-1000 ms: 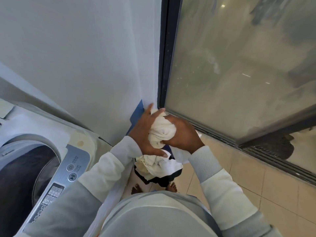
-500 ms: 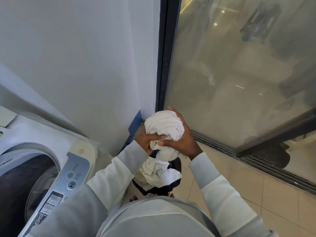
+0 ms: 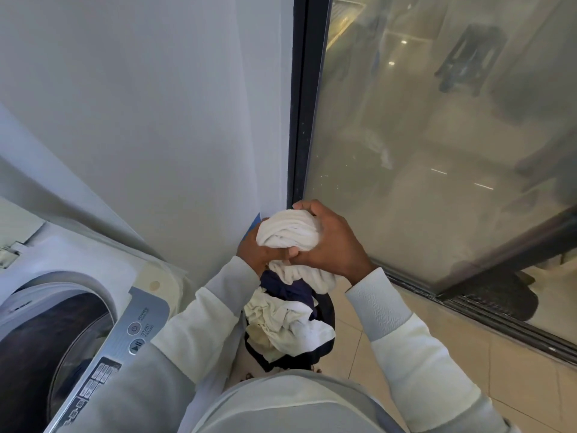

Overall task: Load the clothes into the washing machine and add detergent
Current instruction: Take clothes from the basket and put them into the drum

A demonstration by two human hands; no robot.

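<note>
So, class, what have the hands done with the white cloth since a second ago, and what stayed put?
The right hand moved over the top of the white cloth, the left hand slid beneath, bundling it tighter. Both still grip it. The laundry pile and washing machine stayed.

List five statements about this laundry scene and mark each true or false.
1. Both the left hand and the right hand grip a bundled white garment. True.
2. The washing machine is closed. False: its drum stands open.
3. The garment is held over the drum. False: it is above the laundry basket, right of the machine.
4. The basket holds white and dark clothes. True.
5. A detergent bottle stands on the machine. False: none shows.
</note>
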